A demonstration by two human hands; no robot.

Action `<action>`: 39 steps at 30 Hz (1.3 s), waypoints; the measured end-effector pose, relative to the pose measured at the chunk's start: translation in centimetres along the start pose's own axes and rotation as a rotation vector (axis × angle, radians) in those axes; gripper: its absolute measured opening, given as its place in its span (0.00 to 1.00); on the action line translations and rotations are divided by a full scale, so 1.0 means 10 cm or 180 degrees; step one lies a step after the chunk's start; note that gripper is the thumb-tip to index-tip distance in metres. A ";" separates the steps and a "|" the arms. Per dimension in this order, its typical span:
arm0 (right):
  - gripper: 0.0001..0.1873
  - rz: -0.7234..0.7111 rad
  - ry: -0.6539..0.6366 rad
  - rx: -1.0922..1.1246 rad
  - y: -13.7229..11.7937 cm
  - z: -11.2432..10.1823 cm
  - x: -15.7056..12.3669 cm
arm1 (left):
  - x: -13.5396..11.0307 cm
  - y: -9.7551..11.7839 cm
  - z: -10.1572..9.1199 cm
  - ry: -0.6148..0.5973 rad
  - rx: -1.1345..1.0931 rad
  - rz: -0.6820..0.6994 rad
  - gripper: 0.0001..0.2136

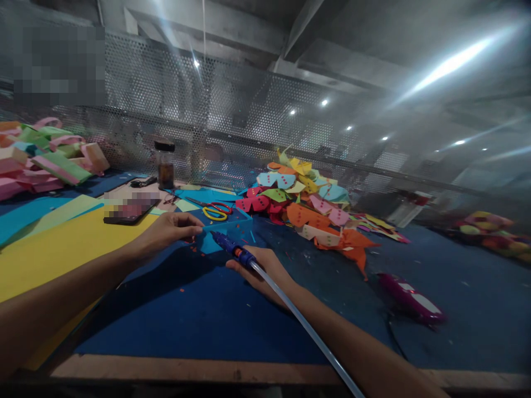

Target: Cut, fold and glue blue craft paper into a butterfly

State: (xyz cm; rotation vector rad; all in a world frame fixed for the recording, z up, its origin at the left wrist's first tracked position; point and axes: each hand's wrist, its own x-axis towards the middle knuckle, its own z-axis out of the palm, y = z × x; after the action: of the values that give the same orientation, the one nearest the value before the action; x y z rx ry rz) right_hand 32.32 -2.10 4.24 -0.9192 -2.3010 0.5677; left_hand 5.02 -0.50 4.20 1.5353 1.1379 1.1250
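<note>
My left hand (174, 228) pinches the left edge of a folded blue paper piece (230, 226), which looks like a small open box. In my right hand (265, 271) is a dark blue glue gun (234, 249), its tip pointing at the paper near my left fingers. A long translucent glue stick (298, 318) runs out of its back toward the table's front edge. Just behind the paper lie scissors (215, 211) with yellow and red handles. I cannot tell whether the tip touches the paper.
Colourful folded paper pieces (309, 202) are heaped at centre right, and others (50, 157) at far left. Yellow sheets (62, 251), a phone (131, 208) and a lidded jar (166, 168) are on the left. A purple corded device (410, 298) lies at right. A perforated metal screen (232, 110) stands behind.
</note>
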 end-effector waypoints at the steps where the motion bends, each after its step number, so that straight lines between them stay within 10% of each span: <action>1: 0.29 0.0019 0.0000 0.0010 0.00 0.00 0.00 | 0.00 0.00 0.00 -0.0002 0.0000 -0.0001 0.16; 39: 0.25 -0.0055 -0.0066 -0.0158 -0.03 -0.03 0.00 | 0.01 -0.01 0.00 0.0123 -0.0012 -0.0024 0.16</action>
State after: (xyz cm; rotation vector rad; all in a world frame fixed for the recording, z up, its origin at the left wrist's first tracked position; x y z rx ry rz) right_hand 32.36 -2.32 4.62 -0.9200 -2.3488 0.5171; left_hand 5.03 -0.39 4.09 1.5111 1.1659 1.1556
